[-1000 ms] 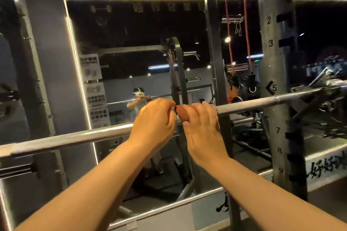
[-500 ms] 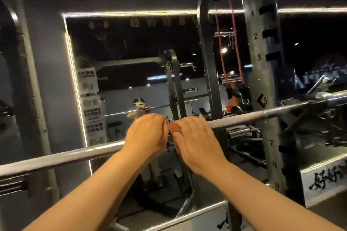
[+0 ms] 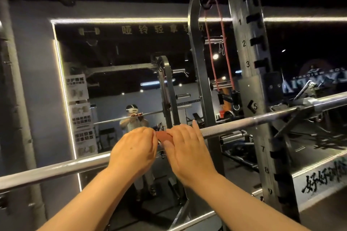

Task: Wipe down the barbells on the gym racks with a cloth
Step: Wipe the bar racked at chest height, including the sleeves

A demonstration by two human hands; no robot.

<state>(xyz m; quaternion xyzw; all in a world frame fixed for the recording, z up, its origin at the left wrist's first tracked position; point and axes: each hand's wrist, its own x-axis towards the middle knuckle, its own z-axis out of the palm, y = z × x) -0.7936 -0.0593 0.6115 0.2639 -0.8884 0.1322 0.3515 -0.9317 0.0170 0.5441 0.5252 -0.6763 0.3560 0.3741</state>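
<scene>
Cloth (image 3: pixel 163 135): soft, light reddish wad on the barbell (image 3: pixel 244 122), mid-shaft.
Barbell: stiff, heavy, racked (knurled stretch rightward); best gripped through the cloth.
Left hand (image 3: pixel 134 153): curled, pinching cloth.
Right hand (image 3: pixel 185 148): apparently pinching cloth too; fingertips hidden.

A steel barbell (image 3: pixel 234 124) slants across the rack (image 3: pixel 251 84), a reddish-brown cloth (image 3: pixel 163 135) wrapped at mid-shaft.
</scene>
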